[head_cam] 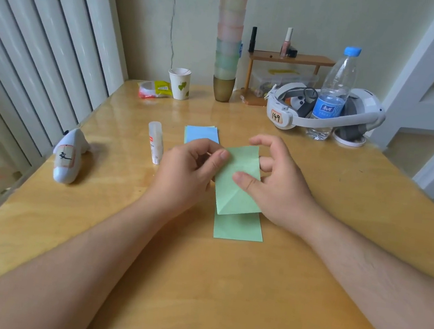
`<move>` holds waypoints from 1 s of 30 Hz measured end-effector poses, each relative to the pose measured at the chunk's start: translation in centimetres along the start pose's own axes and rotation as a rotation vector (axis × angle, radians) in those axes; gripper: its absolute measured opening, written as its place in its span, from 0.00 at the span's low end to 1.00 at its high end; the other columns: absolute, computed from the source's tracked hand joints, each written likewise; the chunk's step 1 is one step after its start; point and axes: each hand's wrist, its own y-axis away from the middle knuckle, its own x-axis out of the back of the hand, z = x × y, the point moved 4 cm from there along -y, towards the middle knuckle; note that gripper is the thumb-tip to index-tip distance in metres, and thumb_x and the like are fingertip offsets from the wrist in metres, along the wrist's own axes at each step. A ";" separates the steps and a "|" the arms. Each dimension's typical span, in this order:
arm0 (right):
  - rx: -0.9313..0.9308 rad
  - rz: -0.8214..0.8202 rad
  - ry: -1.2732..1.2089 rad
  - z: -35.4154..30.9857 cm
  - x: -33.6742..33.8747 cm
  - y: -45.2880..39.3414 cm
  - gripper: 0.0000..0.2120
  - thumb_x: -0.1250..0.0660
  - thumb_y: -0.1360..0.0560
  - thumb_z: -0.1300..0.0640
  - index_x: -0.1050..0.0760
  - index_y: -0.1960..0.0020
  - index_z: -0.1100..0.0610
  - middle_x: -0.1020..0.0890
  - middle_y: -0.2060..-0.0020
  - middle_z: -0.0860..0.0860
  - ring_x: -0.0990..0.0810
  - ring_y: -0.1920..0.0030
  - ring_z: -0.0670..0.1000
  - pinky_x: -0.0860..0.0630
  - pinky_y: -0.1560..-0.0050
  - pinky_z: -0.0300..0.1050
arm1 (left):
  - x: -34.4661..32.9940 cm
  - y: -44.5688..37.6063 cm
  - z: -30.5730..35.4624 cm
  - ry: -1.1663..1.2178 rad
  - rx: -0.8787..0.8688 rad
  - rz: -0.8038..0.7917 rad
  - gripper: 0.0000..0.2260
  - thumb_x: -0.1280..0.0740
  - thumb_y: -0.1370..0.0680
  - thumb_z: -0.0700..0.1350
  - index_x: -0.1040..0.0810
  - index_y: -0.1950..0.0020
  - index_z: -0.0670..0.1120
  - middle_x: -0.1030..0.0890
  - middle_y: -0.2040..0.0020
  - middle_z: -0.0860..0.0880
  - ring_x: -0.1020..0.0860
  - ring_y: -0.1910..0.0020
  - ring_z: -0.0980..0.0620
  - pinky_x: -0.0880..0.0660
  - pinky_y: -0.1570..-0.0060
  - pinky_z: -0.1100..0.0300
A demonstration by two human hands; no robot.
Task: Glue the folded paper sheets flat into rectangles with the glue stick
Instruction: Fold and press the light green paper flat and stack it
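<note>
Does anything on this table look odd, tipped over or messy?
Mostly no. The glue stick lies on its side left of the hands, not upright. The green paper, held by the left hand and right hand, sits askew over a flat green sheet. Nothing looks spilled or damaged.

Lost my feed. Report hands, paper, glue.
Left hand and right hand both pinching green folded sheet. Glue stick lying capped, untouched. Nothing obstructing.
</note>
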 end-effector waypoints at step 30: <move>-0.261 -0.395 0.010 2.2 1.9 2.2 0.22 0.20 0.28 0.63 0.20 0.38 0.49 0.11 0.52 0.50 0.15 0.57 0.43 0.23 0.55 0.36 | -0.7 1.4 0.0 0.074 0.174 -0.593 0.07 0.22 0.25 0.41 0.16 0.51 0.50 0.14 0.60 0.43 0.17 0.67 0.45 0.21 0.68 0.59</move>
